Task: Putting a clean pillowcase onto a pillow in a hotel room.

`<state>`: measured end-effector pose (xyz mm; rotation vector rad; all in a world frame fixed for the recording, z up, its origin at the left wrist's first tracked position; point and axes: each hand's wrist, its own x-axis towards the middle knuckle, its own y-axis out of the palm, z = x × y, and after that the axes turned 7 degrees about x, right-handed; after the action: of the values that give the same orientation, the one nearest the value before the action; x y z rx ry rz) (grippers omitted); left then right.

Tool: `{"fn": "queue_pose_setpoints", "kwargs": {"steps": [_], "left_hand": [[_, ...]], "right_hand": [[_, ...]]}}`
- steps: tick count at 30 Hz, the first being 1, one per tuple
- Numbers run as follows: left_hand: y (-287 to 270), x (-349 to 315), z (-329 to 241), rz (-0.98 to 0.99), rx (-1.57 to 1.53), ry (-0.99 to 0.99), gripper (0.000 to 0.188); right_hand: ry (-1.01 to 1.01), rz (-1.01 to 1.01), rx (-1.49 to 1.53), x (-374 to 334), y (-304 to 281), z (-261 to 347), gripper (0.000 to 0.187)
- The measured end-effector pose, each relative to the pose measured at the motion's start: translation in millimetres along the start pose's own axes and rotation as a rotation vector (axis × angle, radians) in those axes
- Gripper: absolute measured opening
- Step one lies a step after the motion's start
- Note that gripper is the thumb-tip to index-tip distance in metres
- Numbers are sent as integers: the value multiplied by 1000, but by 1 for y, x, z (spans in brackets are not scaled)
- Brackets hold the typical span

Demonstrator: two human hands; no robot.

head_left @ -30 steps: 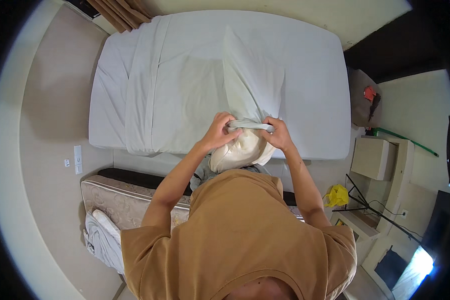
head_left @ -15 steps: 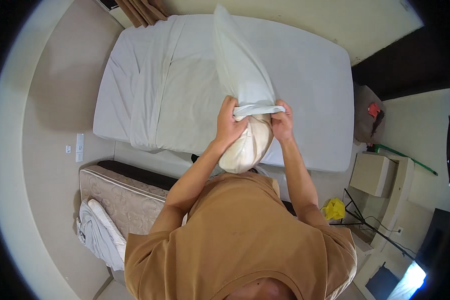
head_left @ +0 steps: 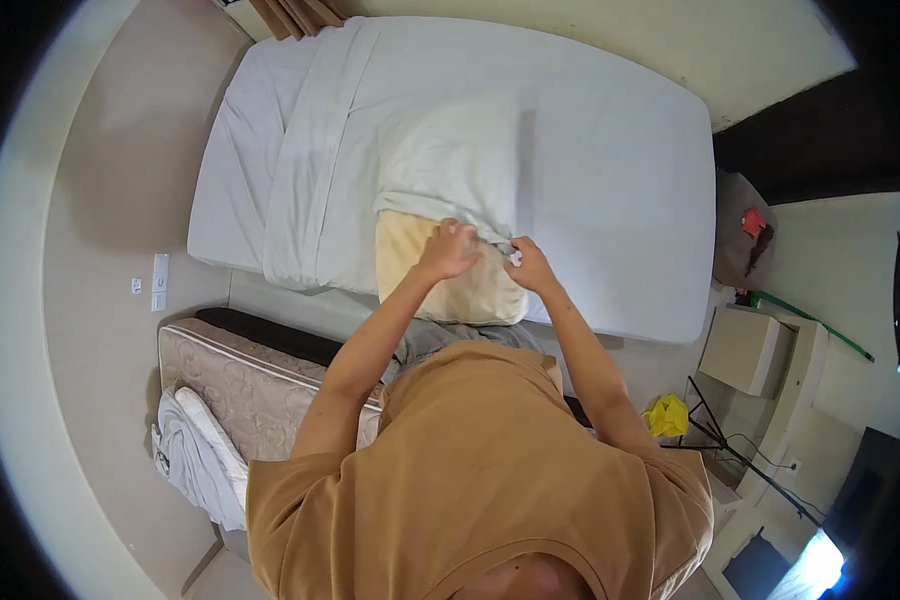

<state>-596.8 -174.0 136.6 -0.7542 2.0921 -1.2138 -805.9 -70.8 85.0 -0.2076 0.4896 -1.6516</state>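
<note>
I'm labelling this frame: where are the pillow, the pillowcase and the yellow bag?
pillow (head_left: 440,285): head view, bare cream part outside the case.
pillowcase (head_left: 455,160): head view, middle of the white cloth.
yellow bag (head_left: 668,415): head view, its crumpled middle.

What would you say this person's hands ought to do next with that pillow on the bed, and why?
Probably keep drawing the white pillowcase down toward the body. It covers only the far part of the pillow; the near, yellowish end lies bare on the bed. The left hand and the right hand both grip the case's open edge, so a short pull from there should cover more.
</note>
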Motion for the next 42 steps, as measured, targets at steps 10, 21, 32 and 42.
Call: {"fn": "queue_pose_setpoints", "kwargs": {"steps": [10,21,32,42], "left_hand": [[16,65,89,-377,223,-144,68],[4,19,122,-150,256,-77,45],[33,-8,141,-381,77,-198,26],[59,-32,138,-422,-401,-460,29]], "right_hand": [[217,4,-224,18,-1,-12,60],[241,78,-262,24,10,17,45],[-103,-103,-288,-24,30,-11,32],[46,-268,-534,-25,40,-24,35]]}}
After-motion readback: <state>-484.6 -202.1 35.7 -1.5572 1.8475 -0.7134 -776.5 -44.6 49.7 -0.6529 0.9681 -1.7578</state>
